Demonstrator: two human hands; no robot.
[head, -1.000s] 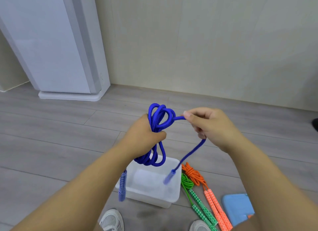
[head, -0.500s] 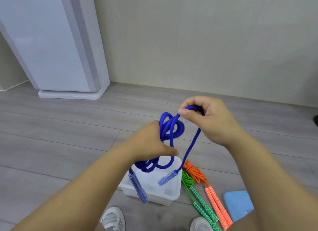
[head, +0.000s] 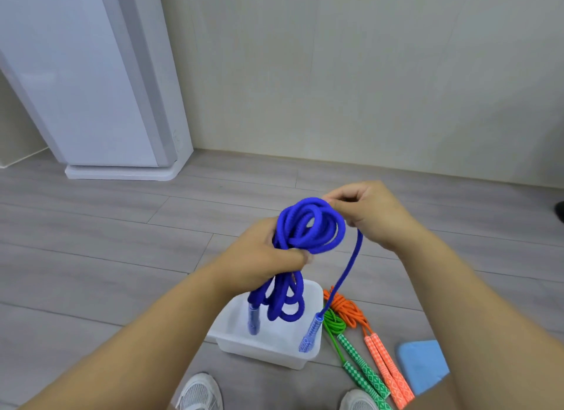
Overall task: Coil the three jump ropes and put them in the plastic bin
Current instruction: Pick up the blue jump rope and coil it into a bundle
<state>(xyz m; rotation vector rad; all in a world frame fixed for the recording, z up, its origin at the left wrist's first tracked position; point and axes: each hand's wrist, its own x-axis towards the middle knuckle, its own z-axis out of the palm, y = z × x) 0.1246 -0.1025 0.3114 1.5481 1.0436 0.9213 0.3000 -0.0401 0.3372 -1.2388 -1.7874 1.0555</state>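
One loose tail: hung from right hand (head: 374, 214), right of blue rope (head: 309, 226) coil.
Grip: left hand (head: 262, 257) fingers clenched round coil; right fingers pinched tail.
Bin (head: 232, 344): beneath coil.

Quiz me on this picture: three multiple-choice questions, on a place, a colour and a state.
1. Where do the green rope and orange rope lie? A in the bin; B on the floor right of the bin; C on a shelf.
2. Which colour is the held rope? A blue; B green; C orange.
3. The left hand is: A flat open; B gripping the rope; C on the floor.
Answers: B, both lie beside the bin; A, its loops are blue; B, fingers wrap it.
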